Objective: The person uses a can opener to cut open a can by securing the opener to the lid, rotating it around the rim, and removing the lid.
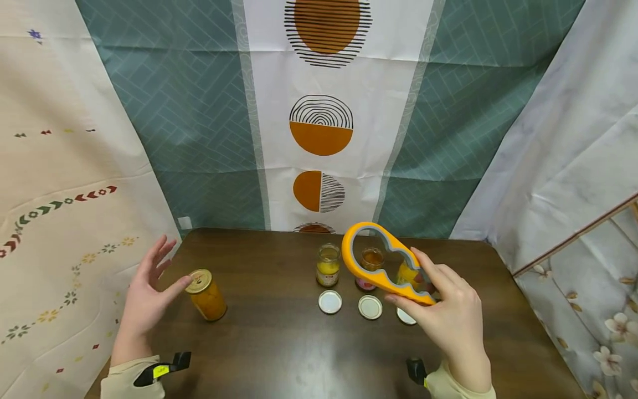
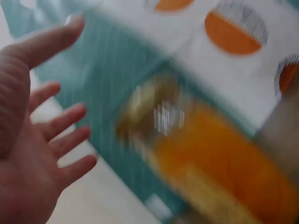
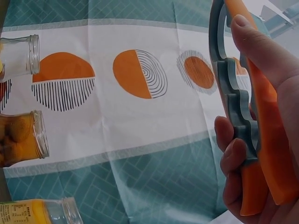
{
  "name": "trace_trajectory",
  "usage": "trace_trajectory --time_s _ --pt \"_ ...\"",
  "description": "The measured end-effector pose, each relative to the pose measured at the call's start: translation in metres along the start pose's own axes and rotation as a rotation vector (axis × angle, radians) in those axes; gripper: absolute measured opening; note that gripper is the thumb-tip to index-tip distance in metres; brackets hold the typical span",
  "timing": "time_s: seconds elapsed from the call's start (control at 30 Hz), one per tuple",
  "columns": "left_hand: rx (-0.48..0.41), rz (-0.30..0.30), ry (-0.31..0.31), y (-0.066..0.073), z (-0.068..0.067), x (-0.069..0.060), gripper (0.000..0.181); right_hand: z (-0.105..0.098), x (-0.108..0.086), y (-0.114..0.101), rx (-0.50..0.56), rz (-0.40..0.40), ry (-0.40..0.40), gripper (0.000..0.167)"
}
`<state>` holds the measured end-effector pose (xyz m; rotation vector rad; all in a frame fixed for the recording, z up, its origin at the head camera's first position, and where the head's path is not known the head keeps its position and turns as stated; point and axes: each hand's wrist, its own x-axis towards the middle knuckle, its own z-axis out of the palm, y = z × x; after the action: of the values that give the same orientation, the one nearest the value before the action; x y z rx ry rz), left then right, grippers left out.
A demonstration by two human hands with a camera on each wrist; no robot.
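Note:
My right hand [image 1: 451, 310] grips an orange jar opener [image 1: 394, 286] with grey, wavy inner edges, raised above the table. In the right wrist view the fingers curl round its handles. My left hand [image 1: 147, 293] is beside a lidded glass jar [image 1: 209, 302] of orange contents with a gold lid [image 1: 200, 281]. Its fingers are spread, the thumb near the lid; whether it touches cannot be told from the head view. In the left wrist view the jar [image 2: 215, 158] is blurred, and the hand [image 2: 32, 154] appears apart from it.
Toward the back right stand lidless jars: one with yellow contents [image 1: 328, 269], one brownish [image 1: 372, 258], and another yellow one [image 1: 406, 273] partly behind the opener. White lids [image 1: 330, 302] lie in front of them. The dark table [image 1: 279, 343] meets a patterned cloth [image 1: 214, 138] behind.

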<state>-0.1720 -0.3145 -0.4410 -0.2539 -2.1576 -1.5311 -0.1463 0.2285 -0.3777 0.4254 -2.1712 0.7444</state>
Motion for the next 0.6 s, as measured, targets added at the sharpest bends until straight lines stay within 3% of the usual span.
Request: trace_trajectory --time_s 0.1,0.17,0.27,0.37,0.6 --pt "-0.240 -0.013 -0.129 -0.033 -0.006 0.000 0.101 0.001 0.000 0.000 -0.010 0.001 0.004 0.090" --pt "-0.337 -0.042 -0.225 -0.053 -0.003 -0.001 0.100 0.001 0.000 0.001 -0.016 -0.003 0.013 0.089" --pt "-0.313 -0.110 -0.360 -0.075 0.008 -0.004 0.093 0.002 0.000 0.001 -0.027 -0.010 0.023 0.090" --pt "-0.239 -0.146 -0.444 -0.085 0.019 -0.005 0.082 0.002 -0.001 0.001 -0.034 -0.011 0.018 0.091" --pt "-0.250 -0.174 -0.498 -0.090 0.029 -0.006 0.055 -0.003 -0.001 0.001 -0.029 -0.002 0.043 0.089"
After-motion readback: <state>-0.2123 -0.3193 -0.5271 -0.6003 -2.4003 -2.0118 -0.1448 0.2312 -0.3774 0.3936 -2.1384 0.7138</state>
